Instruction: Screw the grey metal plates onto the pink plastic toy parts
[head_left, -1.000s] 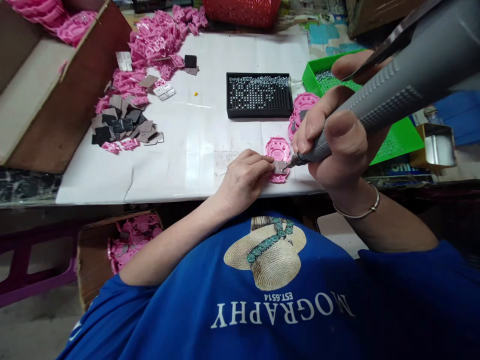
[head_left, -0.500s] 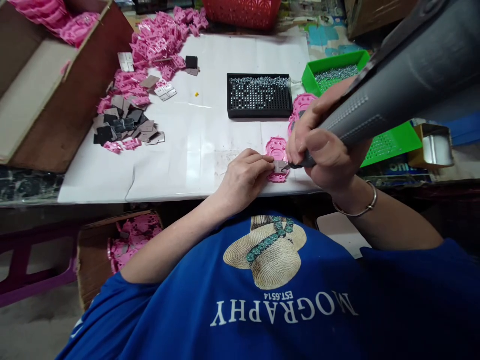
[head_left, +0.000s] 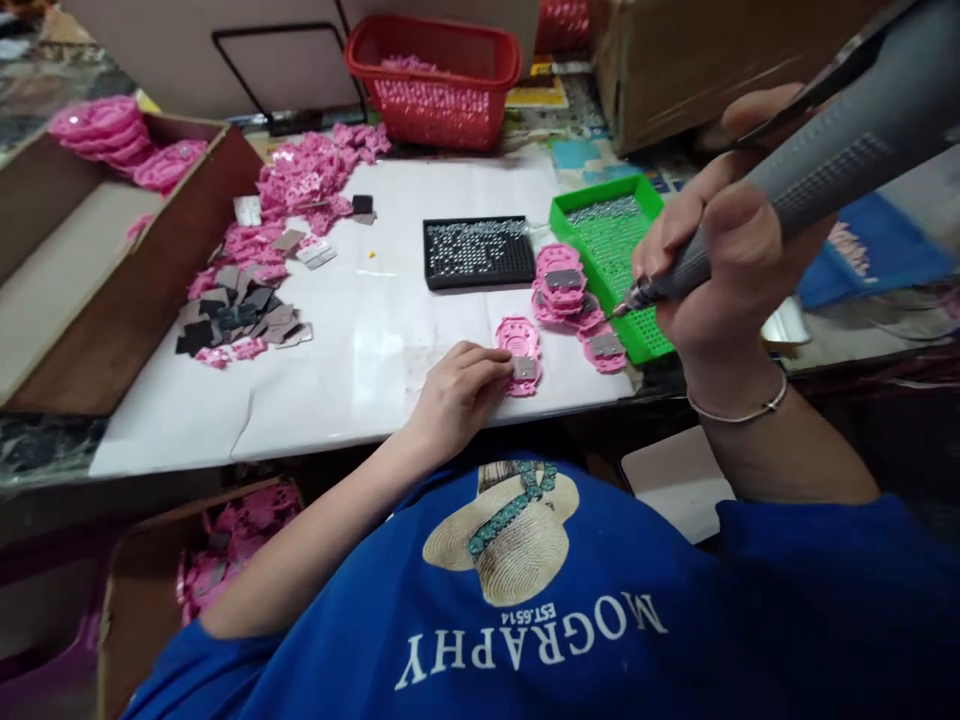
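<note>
Shiny plastic, dull metal

The pink casing point(head_left: 517, 338) is glossy plastic, its plate point(head_left: 524, 369) smooth grey metal. The powered screwdriver point(head_left: 832, 180) has a matt, dimpled plastic body. The white surface point(head_left: 352, 350) looks glossy; the blue T-shirt point(head_left: 360, 600) is matt cloth.

The right fingers point(head_left: 739, 225) have lifted the grey screwdriver point(head_left: 825, 170) from the pink piece point(head_left: 517, 342) toward the green tray point(head_left: 649, 338).
</note>
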